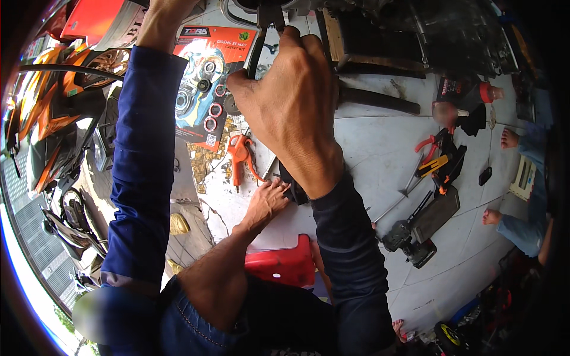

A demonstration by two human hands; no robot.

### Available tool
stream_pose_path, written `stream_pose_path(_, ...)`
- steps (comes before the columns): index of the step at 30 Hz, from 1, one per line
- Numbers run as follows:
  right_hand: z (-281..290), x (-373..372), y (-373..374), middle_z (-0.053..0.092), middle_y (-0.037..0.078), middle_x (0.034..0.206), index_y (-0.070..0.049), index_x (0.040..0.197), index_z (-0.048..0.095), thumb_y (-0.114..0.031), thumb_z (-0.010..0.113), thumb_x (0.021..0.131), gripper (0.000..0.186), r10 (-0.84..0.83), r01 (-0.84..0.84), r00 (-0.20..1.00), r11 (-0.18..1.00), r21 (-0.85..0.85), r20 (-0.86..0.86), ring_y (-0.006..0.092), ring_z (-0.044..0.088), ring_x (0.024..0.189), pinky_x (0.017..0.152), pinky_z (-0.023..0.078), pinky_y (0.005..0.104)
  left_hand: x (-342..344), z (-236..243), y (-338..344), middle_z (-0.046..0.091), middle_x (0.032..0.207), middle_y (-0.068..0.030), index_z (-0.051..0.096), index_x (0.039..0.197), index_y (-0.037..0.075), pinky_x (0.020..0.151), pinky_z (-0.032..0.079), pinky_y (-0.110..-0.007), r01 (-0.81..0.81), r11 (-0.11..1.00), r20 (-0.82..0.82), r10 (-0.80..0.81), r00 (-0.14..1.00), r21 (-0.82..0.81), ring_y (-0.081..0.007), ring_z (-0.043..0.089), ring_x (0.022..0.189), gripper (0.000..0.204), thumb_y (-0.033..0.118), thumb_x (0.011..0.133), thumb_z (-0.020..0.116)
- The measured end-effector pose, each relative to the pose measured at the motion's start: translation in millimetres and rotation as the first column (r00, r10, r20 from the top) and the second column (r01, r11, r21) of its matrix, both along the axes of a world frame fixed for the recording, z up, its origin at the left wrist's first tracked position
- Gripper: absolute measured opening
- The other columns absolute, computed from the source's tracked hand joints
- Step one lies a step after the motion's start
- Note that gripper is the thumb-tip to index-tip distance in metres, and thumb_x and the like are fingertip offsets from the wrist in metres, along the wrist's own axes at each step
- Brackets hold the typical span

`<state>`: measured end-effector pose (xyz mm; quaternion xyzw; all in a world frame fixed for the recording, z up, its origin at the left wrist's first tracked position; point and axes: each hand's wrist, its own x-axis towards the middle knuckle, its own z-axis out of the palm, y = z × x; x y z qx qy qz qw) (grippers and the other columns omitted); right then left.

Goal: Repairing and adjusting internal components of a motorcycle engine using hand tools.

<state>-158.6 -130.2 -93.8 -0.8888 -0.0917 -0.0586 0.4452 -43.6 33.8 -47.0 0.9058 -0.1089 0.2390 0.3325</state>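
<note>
My right hand [291, 110], in a dark sleeve, is near the upper middle. Its fingers and thumb are wrapped round a pair of dark-handled pliers [270, 16], whose head points up towards dark machine parts at the top edge. My left arm, in a blue sleeve, reaches up on the left. Only the wrist and back of my left hand [169, 13] show; its fingers lie beyond the edge of the picture. Below and between the arms lies a packaged gasket set [234, 52] on a red and black card, with several rings and gaskets under clear film.
An orange air blow gun [240, 155] lies beside a bare foot [267, 204]. Rightward are a cordless drill [407, 237], several pliers and screwdrivers [436, 166], and a red-capped bottle [451, 95]. A red stool [282, 264] stands below; motorbikes [50, 124] stand left; another person's feet [509, 139] show right.
</note>
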Motion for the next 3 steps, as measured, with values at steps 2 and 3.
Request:
stream_pose_path(2, -0.9, 0.7, -0.6, 0.06, 0.026, 0.1, 0.011, 0.112, 0.059, -0.023, 0.08, 0.068, 0.059, 0.02, -0.019, 1.0, 0.999, 0.032, -0.012, 0.0392, 0.064, 0.09, 0.079, 0.051, 0.048, -1.1, 1.0, -0.6, 0.066, 0.115, -0.0158, 0.073, 0.086, -0.002, 0.07, 0.054, -0.031, -0.019, 0.999, -0.041, 0.018, 0.999, -0.029, -0.0211, 0.066, 0.091, 0.019, 0.017, 0.086, 0.073)
stream_pose_path(3, -1.3, 0.9, -1.0, 0.06, 0.026, 0.101, 0.01, 0.113, 0.059, -0.023, 0.08, 0.068, 0.059, 0.026, -0.025, 0.999, 0.999, 0.021, -0.037, 0.0393, 0.064, 0.091, 0.078, 0.052, 0.048, -1.5, 1.3, -1.2, 0.066, 0.115, -0.0158, 0.073, 0.086, -0.002, 0.07, 0.054, -0.031, -0.019, 0.999, -0.041, 0.018, 0.999, -0.029, -0.0211, 0.066, 0.091, 0.019, 0.017, 0.086, 0.073)
